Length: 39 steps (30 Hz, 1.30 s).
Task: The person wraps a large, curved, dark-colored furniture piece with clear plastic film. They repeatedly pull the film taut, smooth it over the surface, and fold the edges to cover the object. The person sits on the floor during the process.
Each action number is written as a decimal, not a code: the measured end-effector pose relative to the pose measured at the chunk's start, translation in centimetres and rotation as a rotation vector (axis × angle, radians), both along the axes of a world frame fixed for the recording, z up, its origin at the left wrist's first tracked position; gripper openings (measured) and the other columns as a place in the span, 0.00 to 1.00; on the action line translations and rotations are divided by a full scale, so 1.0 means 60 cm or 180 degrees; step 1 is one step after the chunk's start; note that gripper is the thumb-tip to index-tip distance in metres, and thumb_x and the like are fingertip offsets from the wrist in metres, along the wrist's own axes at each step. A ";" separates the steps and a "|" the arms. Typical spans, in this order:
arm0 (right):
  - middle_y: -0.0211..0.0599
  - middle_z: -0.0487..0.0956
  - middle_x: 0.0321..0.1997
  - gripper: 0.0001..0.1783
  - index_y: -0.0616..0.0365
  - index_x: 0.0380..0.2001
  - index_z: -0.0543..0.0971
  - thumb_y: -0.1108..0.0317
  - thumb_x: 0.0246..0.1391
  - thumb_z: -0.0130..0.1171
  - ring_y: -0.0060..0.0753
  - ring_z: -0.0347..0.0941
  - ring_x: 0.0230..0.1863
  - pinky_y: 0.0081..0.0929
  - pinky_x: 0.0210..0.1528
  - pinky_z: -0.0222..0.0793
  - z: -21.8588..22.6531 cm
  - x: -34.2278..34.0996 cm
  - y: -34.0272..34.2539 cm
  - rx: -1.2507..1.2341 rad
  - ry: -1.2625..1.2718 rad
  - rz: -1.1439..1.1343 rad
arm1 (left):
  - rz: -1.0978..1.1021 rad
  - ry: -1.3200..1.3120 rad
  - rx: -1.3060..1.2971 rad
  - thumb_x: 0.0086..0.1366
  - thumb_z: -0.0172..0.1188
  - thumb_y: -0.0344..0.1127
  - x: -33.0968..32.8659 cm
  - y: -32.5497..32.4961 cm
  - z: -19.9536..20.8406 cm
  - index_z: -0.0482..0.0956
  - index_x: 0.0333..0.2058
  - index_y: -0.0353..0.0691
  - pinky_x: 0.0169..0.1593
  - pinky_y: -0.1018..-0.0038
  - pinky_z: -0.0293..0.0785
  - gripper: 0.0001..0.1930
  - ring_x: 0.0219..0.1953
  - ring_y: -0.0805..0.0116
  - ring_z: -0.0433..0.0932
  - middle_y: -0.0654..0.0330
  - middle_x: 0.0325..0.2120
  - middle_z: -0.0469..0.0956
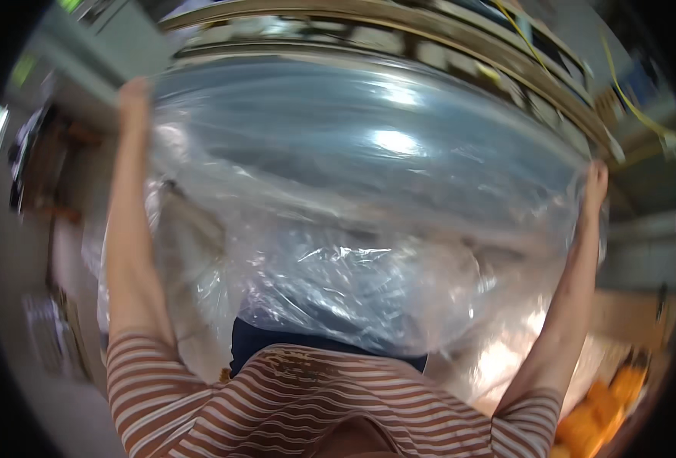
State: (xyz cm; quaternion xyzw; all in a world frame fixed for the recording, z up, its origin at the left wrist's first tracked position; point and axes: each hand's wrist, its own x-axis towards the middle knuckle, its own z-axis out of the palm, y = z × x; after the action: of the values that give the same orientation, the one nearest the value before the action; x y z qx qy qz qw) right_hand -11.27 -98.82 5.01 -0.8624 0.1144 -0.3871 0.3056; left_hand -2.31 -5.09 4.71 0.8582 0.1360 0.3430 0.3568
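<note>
A large sheet of clear plastic film (338, 145) stretches between my raised, widely spread arms. Its upper part is taut and shiny; the lower part hangs crumpled in front of my body. My left hand (134, 93) is closed at the upper left corner of the film, its fingers blurred. At the right edge my right hand (596, 177) grips the film, with the fist beside the end of a wooden rail.
A wooden frame with rails (399, 21) runs across the far side, behind the film. Yellow cords (628, 91) hang at the upper right. Dark furniture (40, 160) stands at the left. An orange object (601, 408) lies at the lower right.
</note>
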 end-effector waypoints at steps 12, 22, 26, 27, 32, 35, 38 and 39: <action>0.29 0.75 0.34 0.11 0.62 0.37 0.75 0.65 0.57 0.57 0.21 0.68 0.36 0.19 0.42 0.65 -0.112 0.112 -0.046 -0.0019 0.0112 0.0114 | -0.0527 -0.0437 -0.0973 0.57 0.62 0.39 0.195 0.053 -0.058 0.82 0.34 0.39 0.35 0.79 0.68 0.11 0.28 0.78 0.73 0.66 0.25 0.78; 0.40 0.74 0.30 0.20 0.68 0.32 0.73 0.58 0.48 0.62 0.36 0.67 0.32 0.31 0.42 0.65 -0.112 0.135 -0.078 -0.0907 0.0137 -0.0680 | 0.0218 -0.0412 -0.0457 0.48 0.67 0.41 0.232 0.043 -0.065 0.79 0.28 0.37 0.38 0.75 0.70 0.14 0.30 0.72 0.75 0.62 0.22 0.77; 0.42 0.73 0.29 0.20 0.69 0.27 0.72 0.58 0.49 0.61 0.37 0.67 0.33 0.31 0.44 0.64 -0.083 0.118 -0.106 -0.1011 0.0104 -0.0966 | 0.0075 -0.0667 -0.0857 0.53 0.63 0.37 0.229 0.050 -0.077 0.77 0.29 0.34 0.35 0.76 0.71 0.12 0.28 0.71 0.77 0.60 0.23 0.76; 0.42 0.73 0.30 0.20 0.70 0.28 0.73 0.59 0.50 0.60 0.36 0.67 0.34 0.31 0.44 0.63 -0.077 0.114 -0.108 -0.0670 0.0187 -0.0933 | -0.0078 -0.0684 -0.1246 0.54 0.62 0.36 0.228 0.064 -0.074 0.76 0.30 0.34 0.34 0.76 0.72 0.11 0.27 0.71 0.77 0.60 0.23 0.76; 0.40 0.77 0.33 0.21 0.73 0.36 0.77 0.60 0.59 0.49 0.32 0.69 0.34 0.30 0.42 0.65 -0.086 0.111 -0.057 0.0143 0.0114 -0.0585 | 0.0349 -0.0990 -0.1866 0.59 0.54 0.34 0.208 0.066 -0.052 0.78 0.28 0.34 0.32 0.74 0.73 0.09 0.26 0.69 0.78 0.57 0.24 0.77; 0.48 0.77 0.39 0.25 0.75 0.39 0.75 0.57 0.62 0.45 0.37 0.71 0.40 0.31 0.46 0.65 -0.076 0.112 -0.031 0.0529 0.0256 -0.0675 | 0.1003 -0.0528 -0.0492 0.60 0.47 0.43 0.206 0.096 -0.046 0.79 0.34 0.36 0.39 0.66 0.73 0.17 0.32 0.59 0.79 0.54 0.30 0.80; 0.45 0.80 0.44 0.23 0.73 0.45 0.76 0.61 0.62 0.43 0.33 0.74 0.45 0.30 0.50 0.65 -0.045 0.115 0.035 -0.0156 0.0313 -0.0423 | 0.0708 0.0637 -0.0938 0.61 0.43 0.55 0.202 0.086 -0.029 0.79 0.44 0.40 0.58 0.52 0.55 0.27 0.54 0.51 0.70 0.50 0.46 0.76; 0.44 0.79 0.45 0.25 0.71 0.46 0.76 0.56 0.61 0.46 0.34 0.73 0.45 0.29 0.52 0.64 -0.036 0.122 0.050 0.0518 0.0291 -0.0431 | 0.1399 0.1452 -0.0241 0.62 0.41 0.60 0.222 0.098 -0.033 0.77 0.48 0.37 0.61 0.46 0.45 0.32 0.57 0.50 0.65 0.48 0.50 0.73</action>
State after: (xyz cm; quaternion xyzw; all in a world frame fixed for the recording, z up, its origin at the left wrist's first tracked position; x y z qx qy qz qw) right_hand -3.95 -95.83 2.85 -0.8417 0.2173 -0.3566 0.3422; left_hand 11.03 0.80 2.74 0.8492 0.4073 0.2053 0.2662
